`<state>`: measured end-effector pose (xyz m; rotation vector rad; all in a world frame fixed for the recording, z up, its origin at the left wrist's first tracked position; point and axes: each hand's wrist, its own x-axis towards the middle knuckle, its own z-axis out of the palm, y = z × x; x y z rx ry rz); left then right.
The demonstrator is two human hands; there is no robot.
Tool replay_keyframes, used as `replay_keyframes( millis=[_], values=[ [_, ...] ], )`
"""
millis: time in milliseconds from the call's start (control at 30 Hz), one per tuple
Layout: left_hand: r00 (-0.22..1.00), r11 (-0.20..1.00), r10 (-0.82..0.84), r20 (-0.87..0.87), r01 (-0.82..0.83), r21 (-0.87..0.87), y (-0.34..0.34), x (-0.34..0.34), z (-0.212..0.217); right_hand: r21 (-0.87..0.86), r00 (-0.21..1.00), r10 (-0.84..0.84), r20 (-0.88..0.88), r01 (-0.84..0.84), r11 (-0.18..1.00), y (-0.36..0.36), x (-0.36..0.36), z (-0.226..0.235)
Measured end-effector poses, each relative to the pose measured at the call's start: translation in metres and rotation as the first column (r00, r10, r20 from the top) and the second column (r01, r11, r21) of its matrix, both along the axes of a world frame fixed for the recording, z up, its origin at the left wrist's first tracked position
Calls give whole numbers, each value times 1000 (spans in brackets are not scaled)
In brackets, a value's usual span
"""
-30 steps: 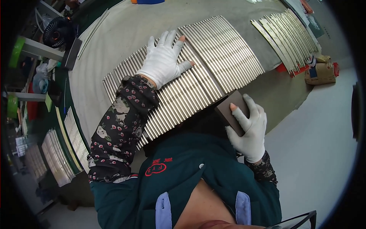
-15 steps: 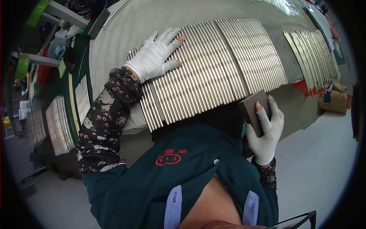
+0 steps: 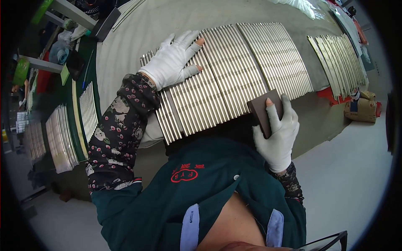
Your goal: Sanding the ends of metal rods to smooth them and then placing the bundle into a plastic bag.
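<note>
A wide row of shiny metal rods [image 3: 222, 79] lies side by side on the cloth-covered table in front of me. My left hand [image 3: 173, 60], in a white glove with bare thumb and finger tips, rests spread and flat on the rods toward the left. Closed round a dark grey-brown rectangular block [image 3: 265, 109] is my right hand [image 3: 278, 138], gloved likewise. The block's upper part lies over the near ends of the rods, right of the row's middle. A second group of rods [image 3: 274, 58] adjoins on the right, with a narrow gap between.
More loose rods [image 3: 339, 67] lie at the table's right edge over something red. A brown bag [image 3: 360, 109] stands beyond that edge. Bundles of rods [image 3: 62, 138] sit on a green surface at the left. Clear plastic [image 3: 303, 7] lies at the far side of the grey cloth [image 3: 176, 16].
My right hand has moved left and slightly up with the block, which now overlaps the near ends of the rods. My left hand stays spread on the rods.
</note>
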<state>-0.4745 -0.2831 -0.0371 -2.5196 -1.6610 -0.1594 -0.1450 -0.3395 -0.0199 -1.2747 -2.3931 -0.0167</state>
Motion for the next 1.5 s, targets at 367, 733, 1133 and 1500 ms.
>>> replay_keyframes(
  millis=[367,733,1133,1500],
  values=[
    [999,999,42,-21,-42,-19,2,-27,-23,-72,973,226,50,-222,972,-17,-50,1],
    [993,991,116,-10,-117,-60,-15,-25,-6,-12,970,203,133,-203,979,-20,-93,2],
    [992,992,123,-24,-124,-33,-22,-27,2,-67,945,299,132,-292,954,-41,-68,17],
    [990,991,119,-79,-123,-49,-20,-31,-3,-108,953,303,11,-300,948,-45,-39,12]
  ],
)
